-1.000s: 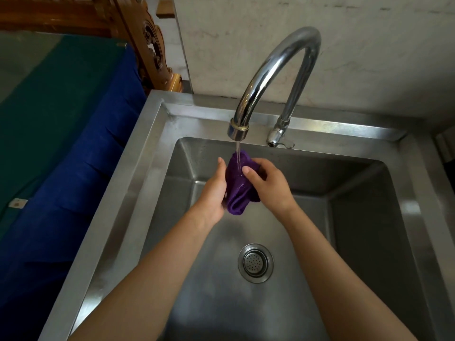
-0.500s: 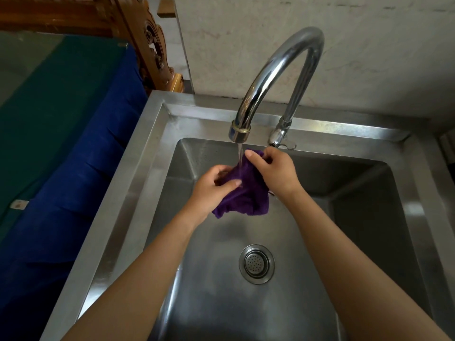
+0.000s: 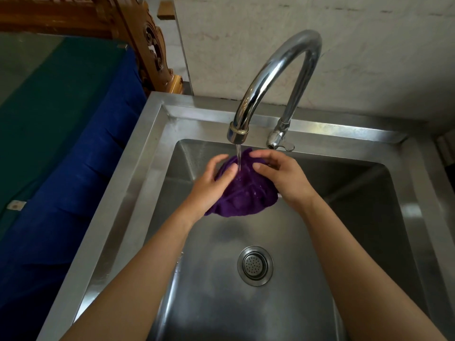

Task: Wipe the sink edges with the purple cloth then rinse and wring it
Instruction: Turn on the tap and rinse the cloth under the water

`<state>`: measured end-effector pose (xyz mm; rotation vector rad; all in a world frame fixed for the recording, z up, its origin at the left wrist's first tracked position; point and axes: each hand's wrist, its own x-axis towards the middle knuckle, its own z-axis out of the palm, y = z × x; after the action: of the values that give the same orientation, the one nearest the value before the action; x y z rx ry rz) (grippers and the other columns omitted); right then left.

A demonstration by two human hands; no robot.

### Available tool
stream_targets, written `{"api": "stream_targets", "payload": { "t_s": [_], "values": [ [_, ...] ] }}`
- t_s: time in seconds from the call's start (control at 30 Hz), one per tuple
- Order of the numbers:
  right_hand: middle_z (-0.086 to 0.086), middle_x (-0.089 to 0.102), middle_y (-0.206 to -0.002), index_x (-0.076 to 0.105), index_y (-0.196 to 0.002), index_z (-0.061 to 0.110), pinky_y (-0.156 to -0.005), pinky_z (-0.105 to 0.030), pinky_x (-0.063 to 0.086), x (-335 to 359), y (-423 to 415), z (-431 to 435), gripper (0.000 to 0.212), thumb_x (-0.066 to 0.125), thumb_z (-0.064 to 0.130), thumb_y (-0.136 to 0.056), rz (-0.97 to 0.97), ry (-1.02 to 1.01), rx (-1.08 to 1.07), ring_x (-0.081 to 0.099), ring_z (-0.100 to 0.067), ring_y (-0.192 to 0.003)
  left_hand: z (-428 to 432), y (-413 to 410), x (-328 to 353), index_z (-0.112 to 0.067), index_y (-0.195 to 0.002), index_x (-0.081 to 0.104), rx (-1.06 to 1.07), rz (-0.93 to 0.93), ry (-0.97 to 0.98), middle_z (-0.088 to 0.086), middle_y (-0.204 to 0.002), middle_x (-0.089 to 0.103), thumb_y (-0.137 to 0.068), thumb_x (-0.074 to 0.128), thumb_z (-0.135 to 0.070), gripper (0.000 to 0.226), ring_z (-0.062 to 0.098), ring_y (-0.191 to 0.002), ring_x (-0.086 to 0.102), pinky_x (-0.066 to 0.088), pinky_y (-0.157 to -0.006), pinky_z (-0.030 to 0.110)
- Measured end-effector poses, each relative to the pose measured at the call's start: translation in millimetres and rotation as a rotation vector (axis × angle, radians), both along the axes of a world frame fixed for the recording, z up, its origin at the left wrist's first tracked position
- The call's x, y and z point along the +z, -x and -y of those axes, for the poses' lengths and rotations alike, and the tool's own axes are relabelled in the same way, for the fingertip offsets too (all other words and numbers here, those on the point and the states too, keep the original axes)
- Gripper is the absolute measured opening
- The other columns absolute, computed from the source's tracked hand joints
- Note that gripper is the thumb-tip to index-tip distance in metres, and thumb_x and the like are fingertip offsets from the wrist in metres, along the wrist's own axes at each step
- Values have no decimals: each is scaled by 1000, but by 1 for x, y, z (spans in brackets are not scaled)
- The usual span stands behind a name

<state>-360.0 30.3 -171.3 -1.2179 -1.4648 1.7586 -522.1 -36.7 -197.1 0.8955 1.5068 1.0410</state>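
The purple cloth is bunched and spread between both hands over the steel sink, right under the chrome faucet. A thin stream of water runs from the spout onto the cloth's top. My left hand cups the cloth's left side, thumb and fingers loosely around it. My right hand holds the cloth's right side, fingers curled over the top edge. The cloth's lower part hangs free above the basin.
The drain strainer sits in the basin floor below the hands. The faucet handle is just behind my right hand. A blue and green covered surface borders the sink on the left, with carved wood behind it.
The cloth has gone from a tight bundle squeezed between my hands to a wider, opened bunch. My hands have moved apart and their fingers have loosened. Water keeps running.
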Motion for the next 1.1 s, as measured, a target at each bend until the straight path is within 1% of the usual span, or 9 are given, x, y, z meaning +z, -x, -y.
{"api": "stream_targets", "payload": {
  "t_s": [0.07,0.13,0.3,0.4,0.5,0.67,0.87,0.97,1.1],
  "values": [
    [-8,66,-99,64,-104,16,-83,-31,57,6,7,0,21,61,6,-86,2,-64,79,66,-20,-91,1,2,-2,-50,-130,34,-175,-51,24,-6,-126,58,-64,68,-63,75,12,-112,59,49,-93,32],
    [-7,65,-96,62,-104,19,-82,-28,57,13,13,-1,22,62,7,-86,51,-139,154,65,-16,-87,1,1,0,-35,-126,45,-244,-90,14,-9,-116,63,-68,75,-49,66,10,-109,60,49,-91,27],
    [-9,64,-113,54,-118,17,-83,-31,57,6,2,1,27,55,23,-92,43,-28,-46,65,-20,-98,2,-3,2,-30,-98,64,-30,-15,-17,-3,-97,71,-83,65,-37,17,16,-95,67,52,-90,37],
    [-12,66,-112,57,-112,20,-90,-37,52,-12,-1,14,26,46,36,-94,119,32,-19,63,-24,-103,0,-9,1,-29,-94,63,103,153,42,2,-97,71,-86,57,-43,18,21,-98,66,50,-93,43],
    [-9,65,-102,57,-110,17,-83,-36,54,-20,10,27,25,43,33,-96,79,48,-6,62,-25,-96,-5,-12,2,-20,-104,63,214,303,99,9,-105,70,-86,54,-51,36,25,-100,67,51,-90,44],
    [1,59,-82,54,-102,13,-70,-32,45,-11,33,41,18,41,24,-97,187,-372,-91,56,-16,-76,-19,-19,10,-20,-88,63,412,234,82,5,-86,69,-91,53,-35,18,20,-83,66,55,-77,35],
    [-13,65,-75,42,-76,18,-61,-37,44,1,59,45,34,41,47,-93,480,-474,-259,60,-34,-75,-20,-42,10,-22,-44,53,370,380,87,-7,-42,49,-97,41,-29,54,9,-42,48,40,-47,21],
    [-18,66,-81,52,-79,8,-64,-37,41,-4,60,28,46,29,43,-97,635,-450,-237,60,-38,-80,-17,-47,10,-17,-50,51,398,291,101,-8,-41,49,-97,42,-24,48,6,-41,48,39,-42,15],
    [-8,59,-71,50,-72,10,-62,-32,37,-14,54,13,49,26,43,-98,638,-436,-211,60,-32,-75,-10,-49,13,-16,-72,64,478,179,115,1,-69,65,-95,42,-40,39,17,-69,64,51,-64,28]
  ]
}}
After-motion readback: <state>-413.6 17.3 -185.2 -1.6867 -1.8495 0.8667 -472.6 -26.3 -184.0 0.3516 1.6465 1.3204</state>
